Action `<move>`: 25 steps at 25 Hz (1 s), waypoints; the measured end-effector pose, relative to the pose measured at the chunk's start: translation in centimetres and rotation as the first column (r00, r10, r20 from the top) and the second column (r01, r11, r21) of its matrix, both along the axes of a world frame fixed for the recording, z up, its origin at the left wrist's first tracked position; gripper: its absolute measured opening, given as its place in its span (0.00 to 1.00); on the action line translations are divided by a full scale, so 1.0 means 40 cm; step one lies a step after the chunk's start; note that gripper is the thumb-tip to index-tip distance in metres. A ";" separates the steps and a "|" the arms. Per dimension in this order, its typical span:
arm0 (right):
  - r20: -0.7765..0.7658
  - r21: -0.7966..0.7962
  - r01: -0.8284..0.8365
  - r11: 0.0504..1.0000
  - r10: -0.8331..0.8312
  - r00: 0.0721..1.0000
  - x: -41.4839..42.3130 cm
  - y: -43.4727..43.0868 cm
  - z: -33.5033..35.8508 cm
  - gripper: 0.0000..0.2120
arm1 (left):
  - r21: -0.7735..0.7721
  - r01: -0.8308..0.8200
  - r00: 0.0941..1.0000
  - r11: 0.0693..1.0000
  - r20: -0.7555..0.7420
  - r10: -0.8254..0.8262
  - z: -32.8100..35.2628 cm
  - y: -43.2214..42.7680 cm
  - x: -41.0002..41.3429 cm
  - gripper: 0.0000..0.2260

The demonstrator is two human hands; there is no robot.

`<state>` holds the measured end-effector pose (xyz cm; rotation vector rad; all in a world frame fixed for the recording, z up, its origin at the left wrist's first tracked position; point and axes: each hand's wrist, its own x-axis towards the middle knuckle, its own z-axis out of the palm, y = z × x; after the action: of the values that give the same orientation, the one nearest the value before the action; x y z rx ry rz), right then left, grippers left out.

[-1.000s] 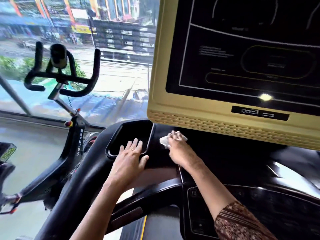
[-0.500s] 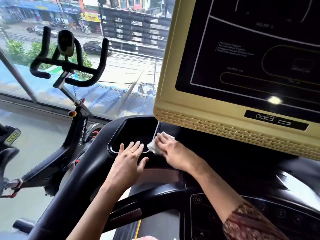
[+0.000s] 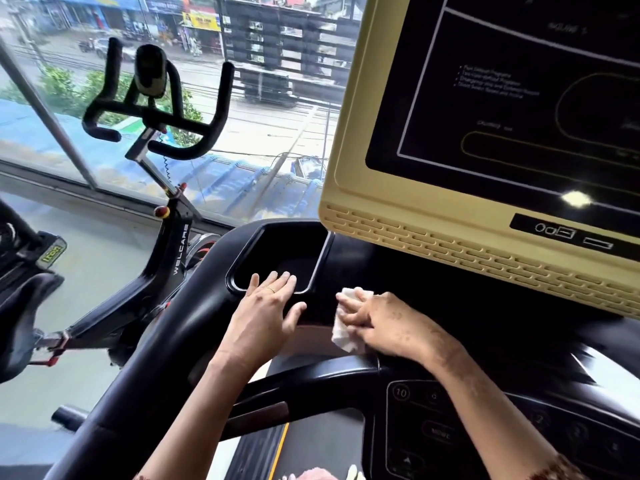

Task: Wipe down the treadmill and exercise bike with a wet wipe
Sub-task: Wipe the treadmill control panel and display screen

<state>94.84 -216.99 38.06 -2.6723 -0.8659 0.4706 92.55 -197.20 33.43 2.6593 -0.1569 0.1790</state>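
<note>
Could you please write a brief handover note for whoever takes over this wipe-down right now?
Left hand flat, fingers straight, on the rim of the recessed tray in the black treadmill console.
Right hand holds the crumpled white wet wipe against the console ledge beside that tray.
Done: unclear beyond this ledge.
Left: rest of the treadmill, then the black exercise bike at left, untouched by either hand.

Gym: treadmill console point(image 3: 485, 216), exercise bike point(image 3: 162, 216) beside street-facing window point(image 3: 270, 98).
</note>
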 end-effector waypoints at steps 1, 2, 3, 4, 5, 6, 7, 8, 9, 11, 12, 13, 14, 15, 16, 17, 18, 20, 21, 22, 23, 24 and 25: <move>0.007 -0.011 0.036 0.999 -0.036 0.999 0.001 -0.015 0.005 0.19 | -0.017 0.007 1.000 1.000 0.020 -0.006 -0.001 0.005 -0.006 0.23; 0.020 -0.036 0.092 0.995 -0.091 0.996 0.004 -0.029 0.007 0.19 | -0.045 0.006 0.999 0.999 0.040 -0.004 -0.001 0.013 -0.014 0.23; 0.035 -0.059 0.130 0.990 -0.128 0.991 0.007 -0.037 0.005 0.19 | -0.076 0.002 0.998 0.997 0.060 0.003 -0.001 0.020 -0.026 0.22; 0.037 -0.077 0.139 0.987 -0.137 0.990 0.004 -0.030 0.004 0.20 | -0.095 -0.002 0.996 0.996 0.085 0.010 -0.001 0.029 -0.039 0.22; 0.017 -0.094 0.108 0.990 -0.107 0.994 0.001 -0.006 0.002 0.21 | -0.096 -0.009 0.993 0.995 0.113 0.020 -0.004 0.042 -0.052 0.23; -0.022 -0.127 0.063 0.990 -0.066 0.998 -0.004 0.027 -0.003 0.23 | -0.086 -0.021 0.991 0.996 0.133 0.032 -0.007 0.055 -0.066 0.25; -0.057 -0.169 0.011 0.986 -0.021 0.998 -0.011 0.058 -0.012 0.26 | -0.073 -0.041 0.990 0.996 0.135 0.051 -0.008 0.070 -0.077 0.27; -0.069 -0.196 -0.039 0.980 0.026 0.997 -0.015 0.084 -0.018 0.29 | -0.061 -0.068 0.989 0.996 0.126 0.075 -0.008 0.087 -0.086 0.28; -0.065 -0.219 -0.094 0.971 0.081 0.995 -0.019 0.100 -0.012 0.31 | -0.047 -0.096 0.988 0.994 0.114 0.101 -0.008 0.105 -0.094 0.29; -0.035 -0.282 -0.181 0.942 0.178 0.983 -0.017 0.103 0.004 0.33 | -0.024 -0.133 0.988 0.991 0.082 0.134 -0.011 0.142 -0.113 0.30; -0.032 -0.292 -0.198 0.936 0.198 0.980 -0.016 0.092 0.007 0.34 | -0.010 -0.148 0.987 0.989 0.057 0.148 -0.013 0.158 -0.125 0.31; -0.048 -0.289 -0.208 0.934 0.203 0.978 -0.014 0.077 0.006 0.35 | 0.001 -0.168 0.985 0.986 0.032 0.168 -0.014 0.174 -0.138 0.31; -0.046 -0.281 -0.211 0.936 0.207 0.977 -0.014 0.066 -0.005 0.34 | 0.010 -0.194 0.981 0.981 0.020 0.194 -0.017 0.188 -0.153 0.32; 0.024 -0.247 -0.215 0.945 0.228 0.973 -0.019 0.068 -0.015 0.33 | 0.013 -0.218 0.976 0.976 0.014 0.217 -0.018 0.200 -0.166 0.32; 0.132 -0.241 -0.232 0.942 0.269 0.954 -0.025 0.078 -0.026 0.33 | 0.012 -0.237 0.972 0.972 0.014 0.236 -0.016 0.209 -0.177 0.33; 0.138 -0.264 -0.254 0.931 0.297 0.945 -0.034 0.100 -0.035 0.34 | 0.017 -0.247 0.969 0.969 0.011 0.247 -0.015 0.215 -0.186 0.33; 0.142 -0.264 -0.298 0.917 0.343 0.929 -0.039 0.126 -0.056 0.33 | 0.029 -0.248 0.969 0.968 0.005 0.248 -0.013 0.221 -0.193 0.32; 0.203 -0.252 -0.350 0.902 0.403 0.892 -0.042 0.173 -0.075 0.32 | 0.050 -0.244 0.969 0.969 -0.017 0.245 -0.010 0.232 -0.203 0.33; 0.243 -0.205 -0.360 0.910 0.404 0.882 -0.041 0.208 -0.073 0.32 | 0.052 -0.252 0.967 0.966 -0.023 0.254 -0.010 0.240 -0.207 0.33; 0.252 -0.178 -0.371 0.911 0.406 0.878 -0.037 0.248 -0.072 0.32 | 0.051 -0.266 0.963 0.963 -0.019 0.267 -0.011 0.250 -0.211 0.34; 0.238 -0.155 -0.399 0.904 0.426 0.873 -0.034 0.288 -0.065 0.31 | 0.042 -0.276 0.961 0.960 -0.004 0.277 -0.014 0.262 -0.217 0.36; 0.247 -0.131 -0.466 0.875 0.484 0.839 -0.034 0.328 -0.062 0.29 | 0.024 -0.283 0.959 0.959 0.024 0.283 -0.020 0.271 -0.223 0.38; 0.247 -0.096 -0.543 0.835 0.548 0.799 -0.036 0.359 -0.062 0.26 | -0.004 -0.284 0.958 0.959 0.046 0.284 -0.026 0.280 -0.229 0.40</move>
<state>93.39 -202.64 35.58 -2.5002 -1.7437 0.2337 83.39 -185.99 32.39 2.6701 0.2133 0.3329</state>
